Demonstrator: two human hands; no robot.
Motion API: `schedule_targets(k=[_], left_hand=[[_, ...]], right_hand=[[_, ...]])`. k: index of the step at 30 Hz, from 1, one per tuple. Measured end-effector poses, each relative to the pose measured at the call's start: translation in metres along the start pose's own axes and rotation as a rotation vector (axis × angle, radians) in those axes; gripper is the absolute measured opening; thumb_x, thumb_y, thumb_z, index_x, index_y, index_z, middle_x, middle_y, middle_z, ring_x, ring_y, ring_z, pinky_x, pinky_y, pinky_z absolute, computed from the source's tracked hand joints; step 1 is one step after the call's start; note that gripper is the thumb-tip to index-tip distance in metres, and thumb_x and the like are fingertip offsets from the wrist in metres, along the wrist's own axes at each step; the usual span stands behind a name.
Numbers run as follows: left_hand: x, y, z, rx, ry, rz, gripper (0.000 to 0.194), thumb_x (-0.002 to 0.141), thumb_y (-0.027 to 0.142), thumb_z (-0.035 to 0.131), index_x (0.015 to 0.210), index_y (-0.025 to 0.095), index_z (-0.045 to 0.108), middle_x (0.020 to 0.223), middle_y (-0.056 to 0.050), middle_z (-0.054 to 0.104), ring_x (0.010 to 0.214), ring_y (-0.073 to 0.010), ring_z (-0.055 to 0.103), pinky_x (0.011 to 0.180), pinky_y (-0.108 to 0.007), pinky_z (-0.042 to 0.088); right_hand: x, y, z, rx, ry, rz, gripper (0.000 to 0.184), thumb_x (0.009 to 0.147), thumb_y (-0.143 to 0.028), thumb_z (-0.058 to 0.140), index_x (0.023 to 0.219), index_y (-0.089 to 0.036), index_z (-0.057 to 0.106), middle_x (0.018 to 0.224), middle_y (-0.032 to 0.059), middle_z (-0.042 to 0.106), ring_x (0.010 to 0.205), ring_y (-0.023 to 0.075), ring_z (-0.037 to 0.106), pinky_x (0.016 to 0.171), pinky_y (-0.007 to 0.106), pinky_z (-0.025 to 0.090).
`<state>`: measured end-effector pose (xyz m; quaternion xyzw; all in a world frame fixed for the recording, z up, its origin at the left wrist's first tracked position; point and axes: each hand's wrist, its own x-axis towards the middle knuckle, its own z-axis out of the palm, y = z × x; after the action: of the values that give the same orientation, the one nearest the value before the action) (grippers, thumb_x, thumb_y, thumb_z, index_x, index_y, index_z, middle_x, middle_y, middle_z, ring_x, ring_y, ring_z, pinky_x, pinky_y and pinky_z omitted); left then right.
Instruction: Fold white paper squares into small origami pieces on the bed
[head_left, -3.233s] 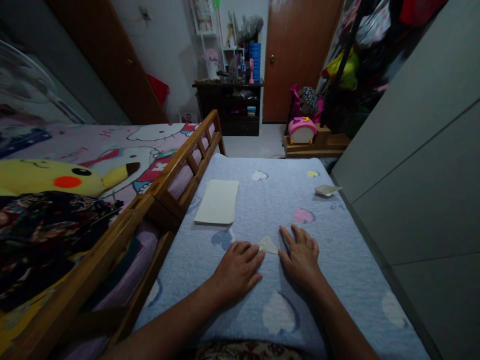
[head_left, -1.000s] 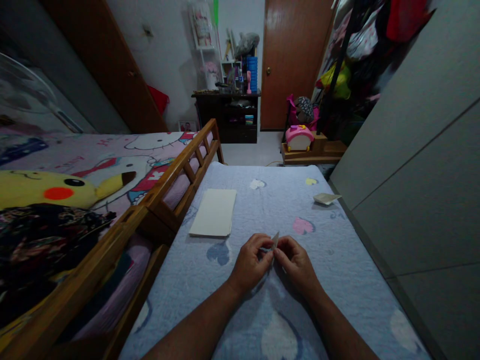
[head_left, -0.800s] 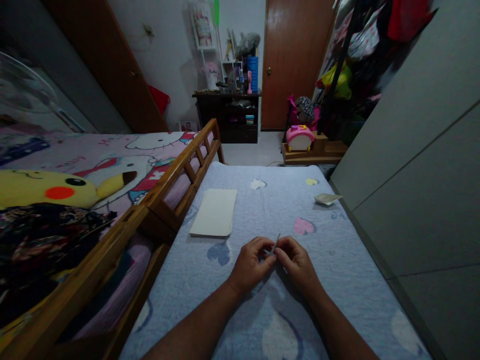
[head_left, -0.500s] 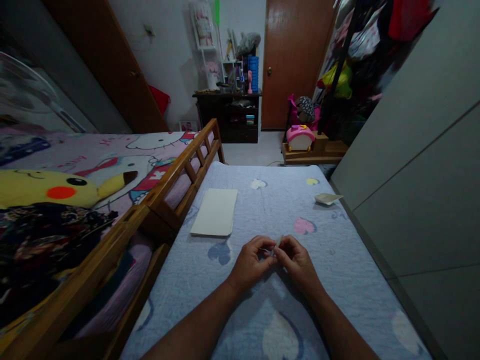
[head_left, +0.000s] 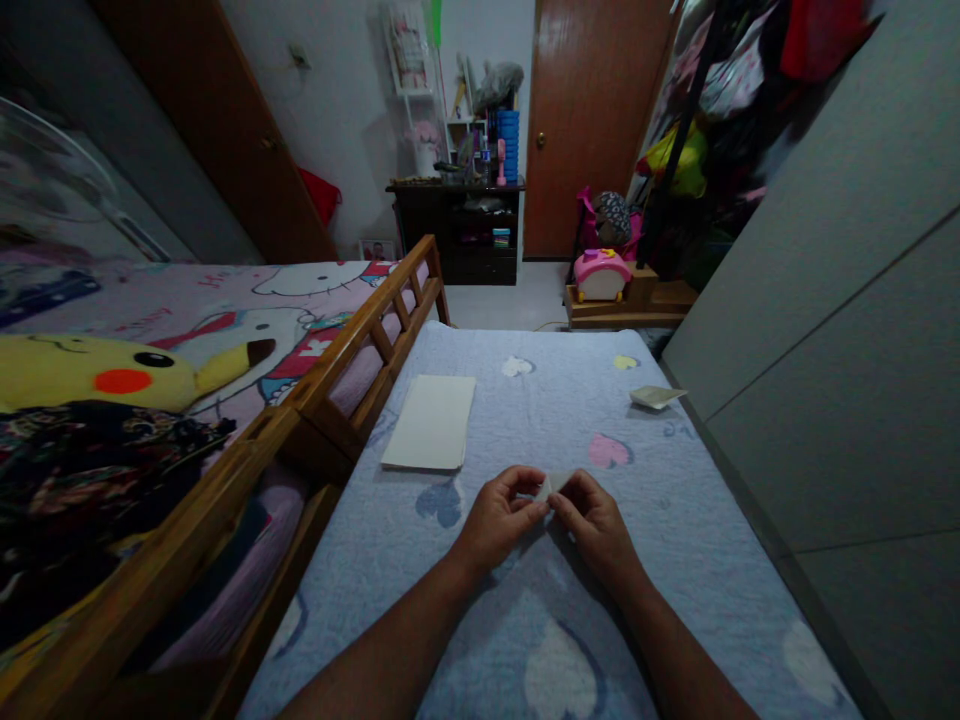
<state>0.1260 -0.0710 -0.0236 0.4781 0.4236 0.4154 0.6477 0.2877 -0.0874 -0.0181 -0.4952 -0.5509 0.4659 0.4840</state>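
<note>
Between my two hands is a small folded piece of white paper, held just above the bed. My left hand pinches its left side with thumb and fingers. On the other side my right hand grips it the same way, the fingertips of both hands close together. Part of the paper is hidden behind the fingers. Further off to the right lies a folded paper shape, like a small boat. A stack of white paper sheets rests flat to the left, beyond my left hand.
The bed's blue sheet has heart prints. Along the left runs a wooden bed rail, with a yellow plush toy on another bed behind it. A pale cabinet borders the right. A dark dresser stands at the back.
The folded paper has turned and opened out between my fingers, so more of its white face shows. My hands have shifted only slightly; the stack and paper shape lie where they were.
</note>
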Motion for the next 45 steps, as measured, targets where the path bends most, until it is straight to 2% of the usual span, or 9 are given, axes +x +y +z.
schedule_targets(k=[7, 14, 19, 24, 27, 32, 38, 42, 45], left_hand=[[-0.0013, 0.0019, 0.0006, 0.03, 0.002, 0.012, 0.034, 0.074, 0.031, 0.077, 0.103, 0.017, 0.066, 0.099, -0.004, 0.064, 0.085, -0.0152, 0.062, 0.075, -0.025, 0.049], [-0.0025, 0.0016, 0.0014, 0.081, 0.037, 0.089, 0.025, 0.079, 0.026, 0.07, 0.103, 0.018, 0.066, 0.101, -0.006, 0.066, 0.097, -0.0187, 0.061, 0.082, -0.028, 0.05], [-0.003, -0.0001, 0.0056, 0.184, 0.09, 0.134, 0.031, 0.082, 0.019, 0.063, 0.113, 0.019, 0.064, 0.105, -0.007, 0.067, 0.087, -0.0157, 0.062, 0.075, -0.025, 0.051], [-0.0026, 0.0034, 0.0089, 0.223, 0.154, 0.106, 0.035, 0.074, 0.011, 0.062, 0.108, 0.018, 0.066, 0.085, -0.002, 0.066, 0.072, -0.0128, 0.061, 0.066, -0.022, 0.049], [-0.0021, 0.0039, 0.0095, 0.172, 0.159, 0.07, 0.034, 0.072, 0.011, 0.061, 0.105, 0.017, 0.066, 0.079, -0.001, 0.064, 0.068, -0.0118, 0.059, 0.063, -0.021, 0.048], [0.0012, 0.0013, 0.0089, -0.018, 0.169, 0.0, 0.036, 0.065, 0.011, 0.062, 0.1, 0.016, 0.065, 0.081, -0.002, 0.066, 0.065, -0.011, 0.058, 0.06, -0.021, 0.046], [0.0024, 0.0059, 0.008, -0.282, 0.136, -0.103, 0.031, 0.065, 0.021, 0.075, 0.094, 0.015, 0.065, 0.079, -0.003, 0.068, 0.065, -0.0116, 0.061, 0.061, -0.021, 0.045], [0.0028, 0.0069, 0.0071, -0.35, 0.121, -0.146, 0.035, 0.062, 0.021, 0.078, 0.095, 0.015, 0.068, 0.075, -0.002, 0.069, 0.062, -0.0114, 0.06, 0.059, -0.022, 0.044], [0.0031, 0.005, 0.0051, -0.345, 0.103, -0.137, 0.029, 0.062, 0.019, 0.076, 0.09, 0.014, 0.07, 0.074, -0.003, 0.07, 0.062, -0.0119, 0.061, 0.061, -0.023, 0.044]], right_hand=[[-0.0004, 0.0027, -0.0002, -0.039, 0.018, -0.007, 0.024, 0.085, -0.038, 0.064, 0.072, -0.021, 0.053, 0.065, -0.0042, 0.048, 0.06, 0.0123, 0.046, 0.056, 0.024, 0.037], [-0.0013, 0.0042, -0.0009, -0.037, -0.004, -0.013, 0.019, 0.088, -0.037, 0.061, 0.081, -0.02, 0.057, 0.071, -0.0024, 0.052, 0.066, 0.0136, 0.05, 0.061, 0.025, 0.041], [-0.0034, 0.0074, 0.002, -0.135, -0.018, -0.047, 0.013, 0.089, -0.032, 0.058, 0.084, -0.02, 0.056, 0.075, -0.0014, 0.054, 0.067, 0.0138, 0.053, 0.062, 0.026, 0.042], [-0.0056, 0.0081, 0.0045, -0.303, 0.054, -0.181, 0.006, 0.083, -0.017, 0.055, 0.083, -0.021, 0.052, 0.074, -0.0031, 0.047, 0.061, 0.0118, 0.047, 0.057, 0.025, 0.038], [-0.0062, 0.0067, 0.0052, -0.333, 0.095, -0.261, 0.013, 0.079, -0.01, 0.053, 0.085, -0.022, 0.05, 0.079, -0.0028, 0.045, 0.064, 0.0118, 0.046, 0.059, 0.025, 0.038], [-0.0062, 0.0034, 0.0065, -0.309, 0.06, -0.333, 0.023, 0.078, -0.003, 0.049, 0.089, -0.023, 0.054, 0.085, -0.0009, 0.049, 0.07, 0.0127, 0.048, 0.062, 0.025, 0.04], [-0.0056, 0.0019, 0.0054, -0.267, 0.046, -0.385, 0.029, 0.082, -0.003, 0.047, 0.096, -0.024, 0.06, 0.097, 0.0024, 0.052, 0.082, 0.014, 0.054, 0.067, 0.024, 0.044], [-0.0054, 0.0018, 0.003, -0.265, 0.029, -0.41, 0.031, 0.08, -0.003, 0.048, 0.095, -0.024, 0.063, 0.098, 0.0032, 0.053, 0.085, 0.0148, 0.056, 0.069, 0.025, 0.046], [-0.0063, -0.0002, 0.0017, -0.262, 0.014, -0.406, 0.03, 0.078, -0.003, 0.048, 0.093, -0.023, 0.065, 0.097, 0.0041, 0.055, 0.086, 0.0161, 0.057, 0.07, 0.027, 0.047]])
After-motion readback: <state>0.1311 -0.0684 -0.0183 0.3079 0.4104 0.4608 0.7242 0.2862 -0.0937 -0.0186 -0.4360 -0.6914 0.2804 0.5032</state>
